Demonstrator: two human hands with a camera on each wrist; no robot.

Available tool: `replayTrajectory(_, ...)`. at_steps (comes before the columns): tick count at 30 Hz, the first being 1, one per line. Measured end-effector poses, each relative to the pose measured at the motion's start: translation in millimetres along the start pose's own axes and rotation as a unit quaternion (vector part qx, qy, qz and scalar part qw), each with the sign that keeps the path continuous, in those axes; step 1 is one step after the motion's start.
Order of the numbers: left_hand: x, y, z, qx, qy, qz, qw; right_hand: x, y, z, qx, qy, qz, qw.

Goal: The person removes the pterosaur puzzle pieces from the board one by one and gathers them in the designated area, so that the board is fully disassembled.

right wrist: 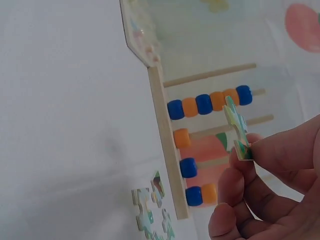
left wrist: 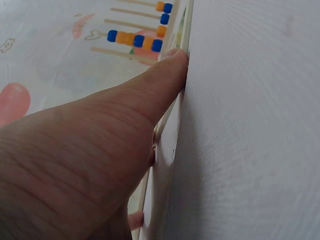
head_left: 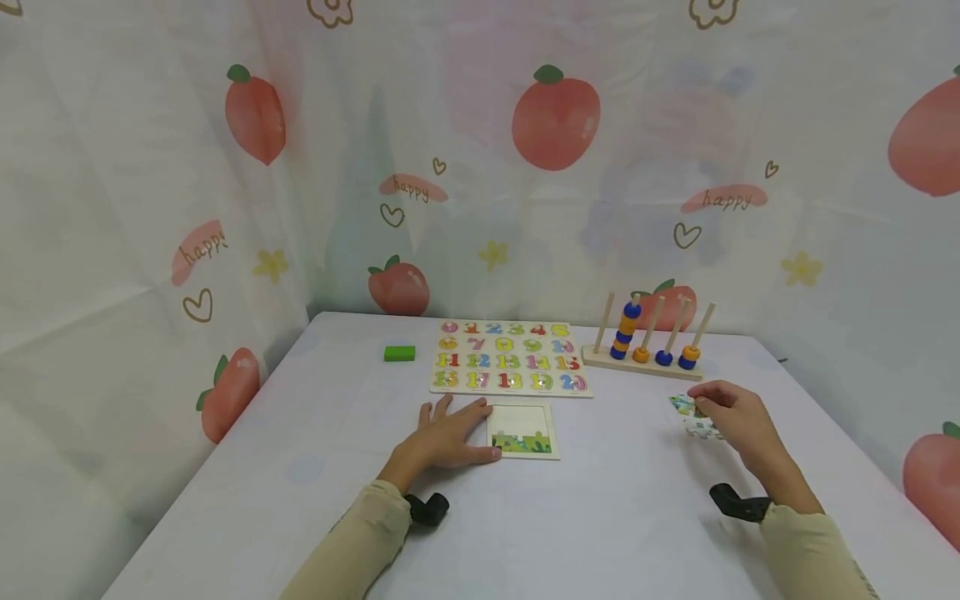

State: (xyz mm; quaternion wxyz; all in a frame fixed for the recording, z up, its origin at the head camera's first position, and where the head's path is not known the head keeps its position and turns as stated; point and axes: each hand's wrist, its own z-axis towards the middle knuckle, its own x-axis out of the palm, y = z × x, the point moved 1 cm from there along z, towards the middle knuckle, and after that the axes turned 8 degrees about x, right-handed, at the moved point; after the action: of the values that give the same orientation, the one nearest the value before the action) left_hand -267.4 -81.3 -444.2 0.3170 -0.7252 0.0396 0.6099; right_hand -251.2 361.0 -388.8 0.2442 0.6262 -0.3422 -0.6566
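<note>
- Right wrist view: a thin puzzle piece, flat and stiff, with knobbed, notched edges and a green, blue and yellow print, seen nearly edge-on.
- It stands out past the thumb tip of my right grip, pinched at its lower corner between thumb and index finger, the other fingers curled beneath; it is lifted off the surface.
- Near that grip, loose pieces lie flat on the white cloth, their interlocking outlines showing.
- Well apart, to the left, sits a shallow square puzzle frame with a pale, smooth rim; joined green pieces fill its bottom strip.
- My left grip is spread and relaxed, thumb and index finger touching the frame's left side, grasping nothing.
- Behind the frame is a pale board of colourful numerals; left of that, a green oblong block.
- Beyond my right grip, a wooden rack has upright pegs and rounded blue and orange beads.
- Creased cloth printed with peaches hangs behind everything.
</note>
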Motion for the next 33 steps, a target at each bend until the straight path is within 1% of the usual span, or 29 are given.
replayTrajectory(8,2.2,-1.2,-1.1,-0.004,0.003,-0.004,1.0000,-6,-19,2,0.049,-0.041,0.020,0.998)
replayTrajectory(17,2.0,-3.0,-0.1,0.002,0.004,-0.005,1.0000,-9,-39,1,0.072,-0.089,0.022,0.993)
replayTrajectory(22,2.7,-2.4,0.1,0.002,0.003,-0.004,1.0000,-12,-49,2,0.099,-0.122,0.029,0.987)
replayTrajectory(26,2.8,-1.0,0.0,0.003,0.002,-0.003,1.0000,-18,-58,4,0.120,-0.134,0.029,0.983)
replayTrajectory(30,1.9,0.0,0.0,0.002,0.003,-0.003,1.0000,-25,-68,6,0.131,-0.149,0.027,0.980)
replayTrajectory(33,-0.2,-0.8,-0.3,0.001,0.001,-0.004,1.0000,-29,-73,9,0.129,-0.163,0.022,0.978)
